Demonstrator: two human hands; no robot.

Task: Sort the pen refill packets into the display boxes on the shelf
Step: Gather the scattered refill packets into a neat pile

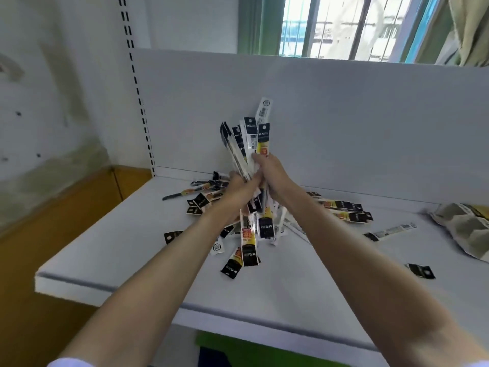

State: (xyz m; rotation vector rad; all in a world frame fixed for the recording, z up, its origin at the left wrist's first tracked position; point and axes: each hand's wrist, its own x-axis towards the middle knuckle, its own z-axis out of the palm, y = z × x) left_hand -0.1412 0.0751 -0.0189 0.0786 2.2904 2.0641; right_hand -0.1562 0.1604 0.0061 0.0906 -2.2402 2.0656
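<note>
Here, a person's left hand (239, 190) and right hand (268, 169), pressed close together, grip a bundle of pen refill packets (252, 144) upright above a white shelf (132, 242). Loose packets (344, 210) lie scattered on the shelf beneath; a crumpled bag (465, 229) rests at the right.

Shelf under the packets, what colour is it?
The shelf is white; the head view shows it best.
</note>
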